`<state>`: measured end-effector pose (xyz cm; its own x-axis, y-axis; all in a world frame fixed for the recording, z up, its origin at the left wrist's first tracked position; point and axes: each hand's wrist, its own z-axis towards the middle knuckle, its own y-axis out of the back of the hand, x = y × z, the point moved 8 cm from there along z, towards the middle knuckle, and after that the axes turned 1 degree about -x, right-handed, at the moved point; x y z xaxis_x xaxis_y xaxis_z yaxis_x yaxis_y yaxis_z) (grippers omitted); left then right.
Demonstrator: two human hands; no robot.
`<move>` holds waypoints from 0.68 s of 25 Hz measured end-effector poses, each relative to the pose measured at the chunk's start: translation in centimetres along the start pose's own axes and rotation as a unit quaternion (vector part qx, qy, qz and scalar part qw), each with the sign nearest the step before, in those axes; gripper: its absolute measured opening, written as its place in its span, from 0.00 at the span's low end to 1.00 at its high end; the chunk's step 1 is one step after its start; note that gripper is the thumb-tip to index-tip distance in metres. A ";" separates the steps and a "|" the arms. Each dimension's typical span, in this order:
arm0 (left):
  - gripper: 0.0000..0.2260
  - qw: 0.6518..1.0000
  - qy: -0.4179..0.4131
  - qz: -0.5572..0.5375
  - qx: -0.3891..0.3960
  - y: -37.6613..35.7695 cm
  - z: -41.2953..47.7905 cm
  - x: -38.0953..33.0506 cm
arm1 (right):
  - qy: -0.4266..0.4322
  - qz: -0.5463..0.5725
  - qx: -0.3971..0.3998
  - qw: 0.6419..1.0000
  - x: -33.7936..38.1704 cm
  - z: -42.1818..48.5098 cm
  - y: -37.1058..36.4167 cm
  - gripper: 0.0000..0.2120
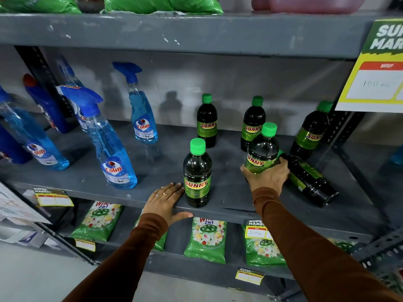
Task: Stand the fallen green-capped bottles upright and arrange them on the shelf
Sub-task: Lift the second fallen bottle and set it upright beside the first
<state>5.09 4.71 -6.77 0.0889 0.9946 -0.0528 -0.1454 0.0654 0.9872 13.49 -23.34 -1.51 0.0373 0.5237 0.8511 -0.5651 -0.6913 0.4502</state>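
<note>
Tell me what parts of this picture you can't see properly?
- Head view: the lying bottle has its cap hidden behind the right hand and the bottle it holds.
- The yellow price sign is cut off by the right edge; its handwritten price is too faint to read.
- The green bags on the top shelf are cut off by the top edge.
- The small shelf tag is too blurred to read.

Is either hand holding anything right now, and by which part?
The right hand grips a green-capped bottle around its lower body. The left hand lies flat on the shelf edge, holding nothing.
</note>
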 end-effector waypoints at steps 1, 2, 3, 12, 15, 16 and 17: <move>0.43 1.000 -0.001 -0.003 0.000 0.0 0.0 0.0 | -0.007 0.016 0.013 1.000 -0.1 0.2 -0.1 0.49; 0.44 1.000 -0.001 -0.007 -0.003 0.0 0.1 -0.1 | -0.011 0.031 0.033 0.999 -0.2 0.3 -0.2 0.47; 0.46 1.000 -0.001 -0.010 -0.009 0.0 0.1 -0.1 | -0.012 0.042 0.055 0.998 -0.3 0.3 -0.2 0.45; 0.57 0.999 0.035 0.004 0.027 -1.0 0.0 -0.1 | 0.017 0.045 0.170 0.984 -0.7 -2.7 2.4 0.39; 0.50 0.998 0.041 0.003 0.048 -1.0 -0.1 -0.5 | 0.031 0.034 0.193 0.980 -1.2 -3.9 3.6 0.40; 0.45 0.998 0.044 -0.002 0.051 -1.0 -0.2 -0.6 | 0.031 0.032 0.197 0.979 -1.4 -4.2 4.1 0.40; 0.41 0.998 0.048 -0.010 0.051 -1.1 -0.2 -0.7 | 0.031 0.033 0.199 0.979 -1.5 -4.5 4.6 0.40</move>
<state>4.96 3.98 -7.83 -0.0047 0.9965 -0.0829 -0.0440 0.0826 0.9956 7.14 -25.09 -1.92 -0.0456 0.4926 0.8690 -0.1975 -0.8572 0.4756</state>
